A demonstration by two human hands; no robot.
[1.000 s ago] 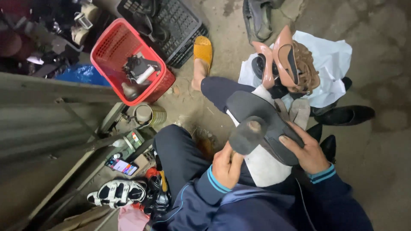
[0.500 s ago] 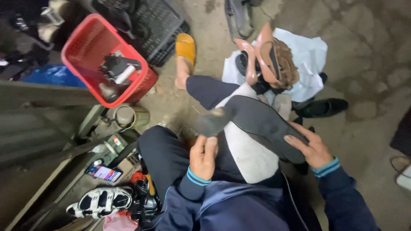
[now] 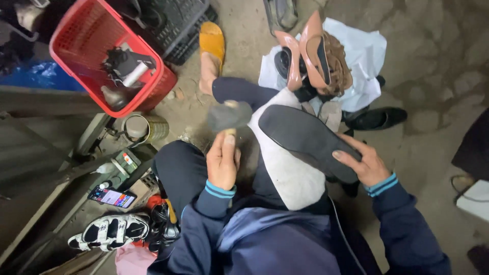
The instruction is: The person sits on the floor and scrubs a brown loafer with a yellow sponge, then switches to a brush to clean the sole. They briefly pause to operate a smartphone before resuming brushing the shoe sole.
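seated person, head view. the left hand is wrapped around the handle of a hammer, whose head is raised just left of a dark shoe sole. the right hand has its fingers clamped on the sole's near end, pressing it sole-up on a white cloth over the lap. the step appears to be hammering the sole; the next blow calls for a steady hold and fingers kept clear.
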